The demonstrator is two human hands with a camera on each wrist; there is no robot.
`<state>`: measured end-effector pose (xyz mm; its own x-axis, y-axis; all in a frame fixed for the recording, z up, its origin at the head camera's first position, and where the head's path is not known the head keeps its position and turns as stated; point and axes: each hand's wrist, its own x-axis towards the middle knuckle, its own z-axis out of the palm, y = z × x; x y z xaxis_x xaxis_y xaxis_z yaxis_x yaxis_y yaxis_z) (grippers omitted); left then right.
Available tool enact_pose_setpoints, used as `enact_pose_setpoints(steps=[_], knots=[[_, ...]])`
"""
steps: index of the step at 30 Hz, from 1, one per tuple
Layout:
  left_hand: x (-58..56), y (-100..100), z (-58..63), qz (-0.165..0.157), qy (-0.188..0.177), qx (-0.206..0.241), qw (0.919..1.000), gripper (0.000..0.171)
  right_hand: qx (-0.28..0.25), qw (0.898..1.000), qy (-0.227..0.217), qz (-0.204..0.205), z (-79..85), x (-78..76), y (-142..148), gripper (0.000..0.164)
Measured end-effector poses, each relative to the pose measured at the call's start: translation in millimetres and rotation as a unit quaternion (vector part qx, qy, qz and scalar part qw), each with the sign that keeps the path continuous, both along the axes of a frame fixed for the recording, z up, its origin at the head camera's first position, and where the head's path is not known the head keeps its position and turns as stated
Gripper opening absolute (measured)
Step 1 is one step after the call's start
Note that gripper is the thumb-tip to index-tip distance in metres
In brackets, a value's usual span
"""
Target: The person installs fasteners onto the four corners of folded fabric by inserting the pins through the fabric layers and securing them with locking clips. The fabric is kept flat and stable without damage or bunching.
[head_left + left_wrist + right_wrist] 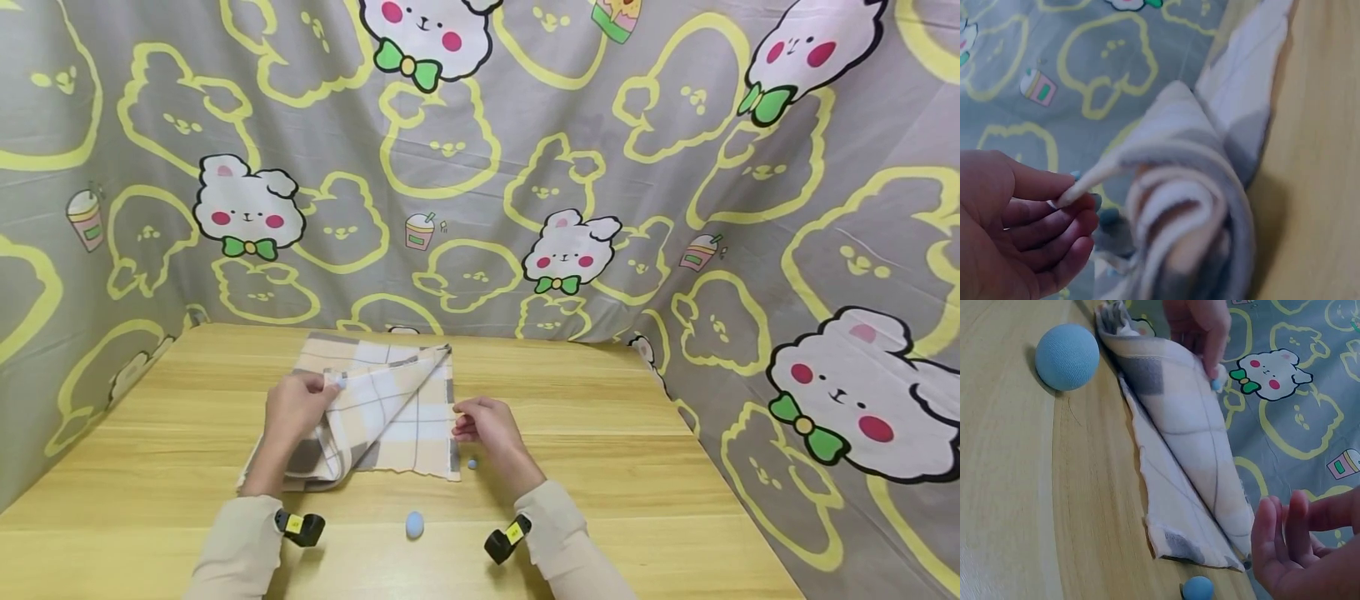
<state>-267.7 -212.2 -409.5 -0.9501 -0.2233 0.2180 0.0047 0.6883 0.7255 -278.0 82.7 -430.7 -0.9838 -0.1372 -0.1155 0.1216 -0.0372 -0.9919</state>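
A cream, white and grey plaid cloth (420, 425) lies on the table, its left part lifted and folded over toward the right. My left hand (296, 408) pinches the lifted edge between thumb and fingers; small light-blue spots show at the fingertips. In the left wrist view, the cloth (1179, 150) curls in loose layers beside the hand (1029, 231). My right hand (491, 425) is by the cloth's right edge, fingers loosely bent, nothing visible between them. A larger blue ball (1067, 357) and a small blue ball (1198, 588) sit on the table near the cloth.
The wooden table (615, 500) is bounded at the back and both sides by a grey curtain (465, 167) with cartoon prints. Each sleeved wrist carries a small black camera (300, 527).
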Motion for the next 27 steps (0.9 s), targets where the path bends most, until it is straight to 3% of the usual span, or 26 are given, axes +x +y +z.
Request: enact_pose_setpoints(steps=[8, 23, 27], knots=[[-3.6, -11.1, -10.5, 0.008, -0.043, 0.001, 0.9991, 0.029, 0.015, 1.000, -0.011, 0.007, -2.7, -1.5, 0.6, 0.030], [-4.7, -19.0, -12.8, -0.013, -0.080, 0.032, 0.9962, 0.029, 0.007, 1.000, -0.005, 0.020, -5.9, -3.4, 2.9, 0.031], [-5.9, -20.8, -16.4, -0.012, -0.088, 0.046, 0.9950, 0.030, 0.042, 0.999, -0.002, 0.035, -5.5, -4.5, 3.8, 0.028]])
